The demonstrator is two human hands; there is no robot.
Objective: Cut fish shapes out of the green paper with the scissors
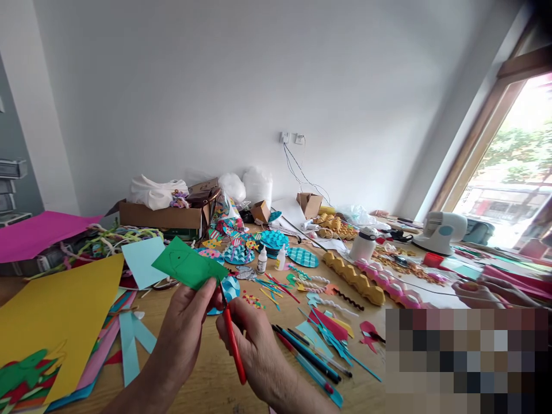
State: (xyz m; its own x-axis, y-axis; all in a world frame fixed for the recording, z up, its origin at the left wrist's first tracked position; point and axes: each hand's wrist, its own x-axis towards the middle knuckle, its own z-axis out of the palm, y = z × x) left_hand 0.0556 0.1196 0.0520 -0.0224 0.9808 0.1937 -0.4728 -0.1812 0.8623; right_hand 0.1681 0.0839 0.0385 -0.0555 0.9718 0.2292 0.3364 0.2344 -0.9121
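Observation:
A green paper piece [187, 263] with a shape drawn on it in thin lines is pinched in my left hand [186, 325], thumb on its lower right edge. My right hand [254, 339] grips red-handled scissors [235, 348]. Their dark blades point up and meet the right end of the green paper, close to my left thumb. How far the blades are apart is hard to make out. Behind the paper lie blue paper discs and small colourful paper fish [211, 244].
Yellow sheets [73, 310] and coloured papers lie left. Two glue bottles [261, 260] stand mid-table. Pens [306, 353] and paper strips lie right of my hands, with egg-carton strips [353, 279] beyond. Another person's hands [483, 293] are at the far right. A cardboard box [159, 217] sits behind.

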